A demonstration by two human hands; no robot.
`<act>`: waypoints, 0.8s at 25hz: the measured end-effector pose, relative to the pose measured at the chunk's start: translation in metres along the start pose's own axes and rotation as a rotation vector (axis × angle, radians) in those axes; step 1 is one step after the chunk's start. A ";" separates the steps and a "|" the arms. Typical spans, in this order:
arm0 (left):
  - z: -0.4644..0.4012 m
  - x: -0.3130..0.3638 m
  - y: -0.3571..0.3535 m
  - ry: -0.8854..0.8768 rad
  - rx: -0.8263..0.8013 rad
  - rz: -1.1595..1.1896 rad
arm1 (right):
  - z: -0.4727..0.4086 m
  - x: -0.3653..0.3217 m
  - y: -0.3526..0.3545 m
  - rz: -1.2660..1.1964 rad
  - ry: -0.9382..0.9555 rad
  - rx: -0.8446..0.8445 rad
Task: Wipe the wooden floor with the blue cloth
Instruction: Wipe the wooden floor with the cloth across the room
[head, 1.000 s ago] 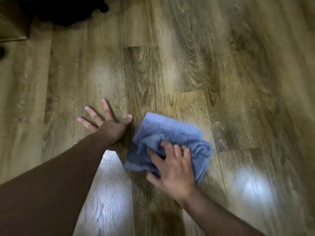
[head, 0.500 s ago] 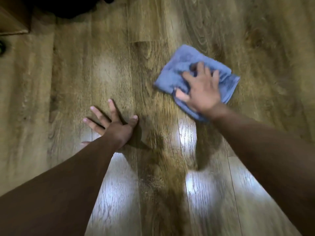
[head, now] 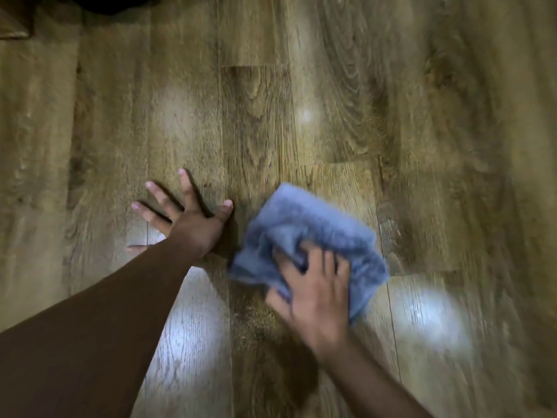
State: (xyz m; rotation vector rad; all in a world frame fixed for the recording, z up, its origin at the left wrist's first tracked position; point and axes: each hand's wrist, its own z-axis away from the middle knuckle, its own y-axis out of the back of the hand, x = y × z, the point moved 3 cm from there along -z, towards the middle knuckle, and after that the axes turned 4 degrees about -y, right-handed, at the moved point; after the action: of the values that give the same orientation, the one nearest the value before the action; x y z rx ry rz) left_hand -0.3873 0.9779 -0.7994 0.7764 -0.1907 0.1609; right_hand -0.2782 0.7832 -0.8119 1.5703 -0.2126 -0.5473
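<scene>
The blue cloth (head: 313, 227) lies bunched on the wooden floor (head: 346, 95), just right of centre. My right hand (head: 313, 294) lies on the cloth's near half, its spread fingers pressing the folds down onto the boards; the hand is blurred by motion. My left hand (head: 187, 215) rests flat on the floor to the left of the cloth with its fingers fanned out, and its thumb tip comes close to the cloth's left edge. It holds nothing.
A wooden furniture edge (head: 15, 22) sits in the top left corner, with a dark object (head: 120, 3) beside it at the top edge. Bright light patches (head: 428, 312) reflect off the boards near me.
My right hand has dragged the cloth from the far right back toward me, ending next to my left hand. My left hand has stayed planted in place.
</scene>
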 end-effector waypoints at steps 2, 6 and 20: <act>-0.001 0.000 0.000 0.000 -0.002 -0.009 | 0.028 0.000 -0.004 -0.019 0.117 -0.029; -0.004 -0.003 -0.002 -0.006 0.017 -0.013 | -0.059 0.030 0.012 0.067 0.186 0.026; -0.007 -0.007 -0.007 -0.022 0.077 -0.002 | -0.067 0.031 0.013 0.038 -0.115 0.123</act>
State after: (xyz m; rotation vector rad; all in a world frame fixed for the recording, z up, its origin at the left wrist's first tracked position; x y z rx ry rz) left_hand -0.3917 0.9772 -0.8110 0.8553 -0.2059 0.1587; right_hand -0.2179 0.8279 -0.8064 1.6522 -0.3686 -0.6048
